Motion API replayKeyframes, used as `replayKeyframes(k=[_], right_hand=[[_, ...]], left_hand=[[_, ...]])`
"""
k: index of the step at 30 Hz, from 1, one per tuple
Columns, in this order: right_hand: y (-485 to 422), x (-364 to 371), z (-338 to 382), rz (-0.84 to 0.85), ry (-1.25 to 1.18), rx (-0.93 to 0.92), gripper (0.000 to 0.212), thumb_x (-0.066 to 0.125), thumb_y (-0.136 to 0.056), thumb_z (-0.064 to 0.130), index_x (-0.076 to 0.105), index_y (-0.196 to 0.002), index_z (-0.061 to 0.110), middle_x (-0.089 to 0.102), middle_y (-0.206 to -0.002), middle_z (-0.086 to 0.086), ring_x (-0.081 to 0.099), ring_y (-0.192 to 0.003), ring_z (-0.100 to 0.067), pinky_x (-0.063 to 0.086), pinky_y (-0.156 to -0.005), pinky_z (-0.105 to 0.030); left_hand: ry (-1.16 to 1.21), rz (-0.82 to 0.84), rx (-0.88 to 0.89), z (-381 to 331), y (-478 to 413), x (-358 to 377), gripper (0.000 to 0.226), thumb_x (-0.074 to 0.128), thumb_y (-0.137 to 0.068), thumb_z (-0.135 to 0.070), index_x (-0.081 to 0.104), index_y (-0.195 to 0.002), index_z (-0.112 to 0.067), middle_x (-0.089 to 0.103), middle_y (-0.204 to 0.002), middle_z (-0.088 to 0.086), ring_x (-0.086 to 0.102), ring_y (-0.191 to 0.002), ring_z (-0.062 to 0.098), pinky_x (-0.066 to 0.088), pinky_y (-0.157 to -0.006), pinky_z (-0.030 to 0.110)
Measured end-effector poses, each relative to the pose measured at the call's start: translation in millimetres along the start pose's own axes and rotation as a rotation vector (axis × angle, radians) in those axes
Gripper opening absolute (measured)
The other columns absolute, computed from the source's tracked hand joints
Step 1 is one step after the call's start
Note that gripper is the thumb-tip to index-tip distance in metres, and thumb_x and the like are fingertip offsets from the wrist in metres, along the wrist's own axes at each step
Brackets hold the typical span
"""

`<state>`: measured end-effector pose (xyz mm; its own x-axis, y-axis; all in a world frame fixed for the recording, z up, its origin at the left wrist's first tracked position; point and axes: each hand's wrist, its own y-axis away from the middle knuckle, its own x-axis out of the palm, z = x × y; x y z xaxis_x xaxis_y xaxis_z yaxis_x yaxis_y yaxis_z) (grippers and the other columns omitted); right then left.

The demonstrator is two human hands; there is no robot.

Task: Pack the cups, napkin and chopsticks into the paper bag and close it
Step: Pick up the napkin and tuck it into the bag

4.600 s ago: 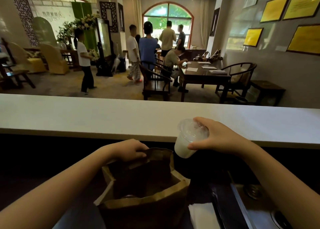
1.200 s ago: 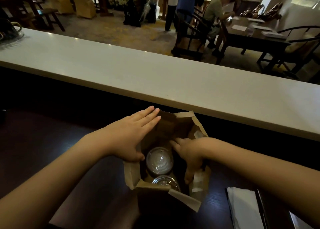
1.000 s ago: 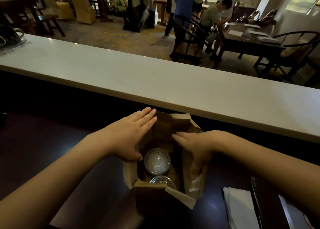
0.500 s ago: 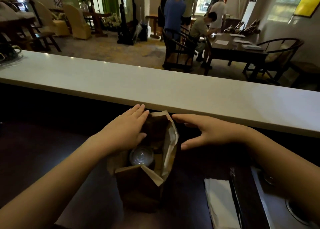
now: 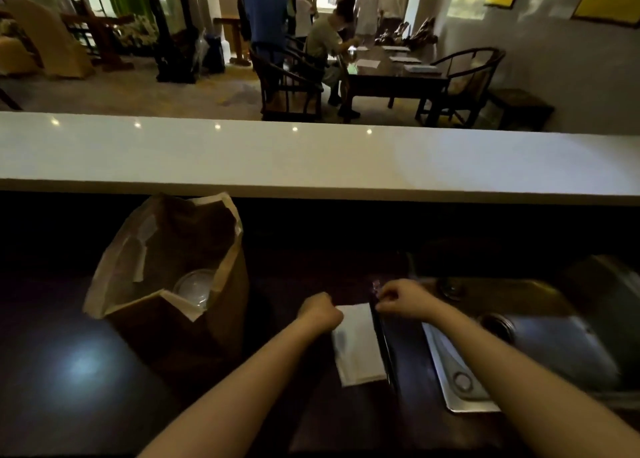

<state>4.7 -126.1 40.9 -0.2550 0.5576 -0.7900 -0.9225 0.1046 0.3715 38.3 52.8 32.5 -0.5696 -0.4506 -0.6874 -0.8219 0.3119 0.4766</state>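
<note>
The brown paper bag (image 5: 180,326) stands open on the dark counter at the left. A clear domed cup lid (image 5: 194,286) shows inside it; the rest of its inside is hidden. To its right a white napkin (image 5: 358,350) lies flat, with dark chopsticks (image 5: 381,347) along its right edge. My left hand (image 5: 320,310) is curled on the napkin's far left corner. Just across the napkin, my right hand (image 5: 401,298) has its fingers pinched around the far end of the chopsticks.
A steel sink (image 5: 519,347) with its drain sits close on the right, its rim beside the chopsticks. A raised white countertop ledge (image 5: 311,160) runs across behind the bag. People, chairs and a table are in the room beyond.
Both hands have left the bag and moved right, onto the napkin and chopsticks. The bag stays open with the cups inside. My view has turned to the right.
</note>
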Motion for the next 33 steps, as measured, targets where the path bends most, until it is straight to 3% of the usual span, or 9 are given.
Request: replayKeyframes(k=[3,5,9,13,17,20,24,29,33], right_hand=[[0,43,-19,0.014,0.151,0.031,0.030,0.064,-0.083,0.024,0.066,-0.105,0.004,0.068,-0.108,-0.016,0.062,-0.103,-0.026,0.046,-0.085,-0.031],[1,68,-24,0.008,0.284,0.009,0.036,0.060,-0.084,0.029,0.059,-0.111,0.005,0.057,-0.118,-0.015,0.051,-0.112,-0.031,0.045,-0.090,-0.038],[2,97,-23,-0.074,0.426,-0.006,0.045,0.059,-0.085,0.027,0.046,-0.122,0.004,0.042,-0.130,-0.015,0.040,-0.118,-0.033,0.040,-0.093,-0.040],[0,103,-24,-0.125,0.327,0.038,0.046,0.061,-0.085,0.024,0.042,-0.123,0.007,0.040,-0.131,-0.014,0.040,-0.118,-0.031,0.042,-0.090,-0.037],[1,104,-29,-0.137,0.198,0.046,0.051,0.061,-0.084,0.028,0.041,-0.128,0.011,0.037,-0.131,-0.012,0.037,-0.121,-0.030,0.041,-0.092,-0.036],[1,98,-28,-0.191,0.038,0.055,0.055,0.061,-0.083,0.034,0.040,-0.129,0.013,0.037,-0.130,-0.012,0.034,-0.123,-0.029,0.038,-0.097,-0.035],[-2,75,-13,-0.195,-0.188,0.038,0.062,0.058,-0.085,0.040,0.037,-0.136,0.011,0.044,-0.131,-0.012,0.040,-0.121,-0.027,0.039,-0.096,-0.035],[-4,28,35,-0.207,-0.512,-0.107,0.033,0.060,-0.088,0.024,0.055,-0.116,0.007,0.065,-0.113,-0.010,0.060,-0.095,-0.018,0.048,-0.074,-0.027],[2,-12,83,-0.284,-0.720,-0.204,0.017,0.059,-0.088,0.022,0.057,-0.104,0.017,0.065,-0.097,0.002,0.064,-0.084,-0.009,0.052,-0.063,-0.018]], left_hand=[[-0.009,0.008,-0.112,19,-12,37,0.045,0.049,-0.083,-0.013,0.044,-0.127,-0.006,0.049,-0.134,0.017,0.050,-0.119,0.032,0.044,-0.096,0.034],[0.011,-0.056,-0.127,23,-17,52,0.050,0.050,-0.081,-0.011,0.039,-0.130,-0.005,0.041,-0.137,0.018,0.043,-0.123,0.034,0.041,-0.103,0.038],[0.267,-0.094,-0.193,14,-26,63,0.061,0.058,-0.079,-0.014,0.032,-0.133,-0.004,0.036,-0.138,0.020,0.043,-0.122,0.036,0.042,-0.100,0.040],[0.491,-0.131,-0.292,7,-31,71,0.066,0.059,-0.075,-0.001,0.027,-0.133,-0.001,0.039,-0.136,0.022,0.050,-0.117,0.038,0.050,-0.092,0.041],[0.554,-0.143,-0.278,12,-35,78,0.040,0.048,-0.077,0.004,0.048,-0.117,0.002,0.058,-0.118,0.022,0.059,-0.103,0.036,0.053,-0.085,0.042],[0.640,-0.168,-0.220,18,-36,71,0.033,0.046,-0.076,0.003,0.058,-0.106,0.000,0.064,-0.107,0.021,0.061,-0.096,0.035,0.054,-0.083,0.046],[0.886,-0.152,-0.102,14,-29,37,0.030,0.049,-0.078,0.006,0.060,-0.105,-0.002,0.065,-0.091,0.010,0.062,-0.076,0.020,0.050,-0.058,0.030],[1.016,-0.173,0.090,-7,-10,-25,0.027,0.050,-0.081,0.008,0.059,-0.105,-0.001,0.064,-0.104,0.019,0.062,-0.092,0.031,0.052,-0.073,0.035],[0.959,-0.277,0.243,-21,21,-76,0.030,0.055,-0.084,-0.002,0.059,-0.113,-0.006,0.066,-0.106,0.010,0.064,-0.096,0.023,0.053,-0.072,0.030]])
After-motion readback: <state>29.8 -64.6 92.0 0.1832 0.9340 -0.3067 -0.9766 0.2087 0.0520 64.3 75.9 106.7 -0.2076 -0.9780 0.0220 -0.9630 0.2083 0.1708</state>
